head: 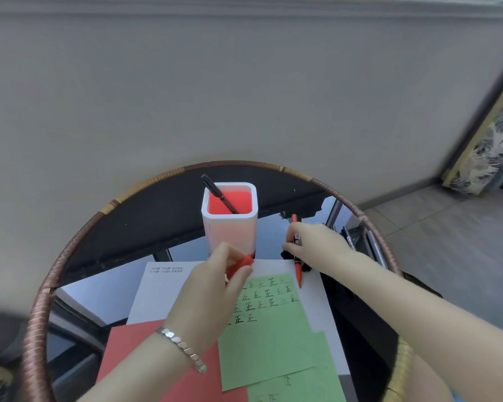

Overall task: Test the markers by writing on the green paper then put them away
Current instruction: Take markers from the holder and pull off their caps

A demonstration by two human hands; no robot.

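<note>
My right hand [314,242] grips a red marker [298,274] that stands nearly upright, its pointed end down just above the top right corner of the green paper [270,335]. Several black and red characters are written in rows on that sheet. My left hand [215,288] pinches a short red piece [246,261], apparently a marker cap, in front of the base of the white pen holder [230,227]. The holder has a red inside and a black marker [219,195] leans in it. Dark markers [306,267] lie partly hidden under my right hand.
The green paper lies on a white sheet [163,288], with a red sheet [128,346] at lower left and a second green sheet [299,387] at the bottom. All rest on a round glass table with a wrapped rattan rim [70,245]. A grey wall stands behind.
</note>
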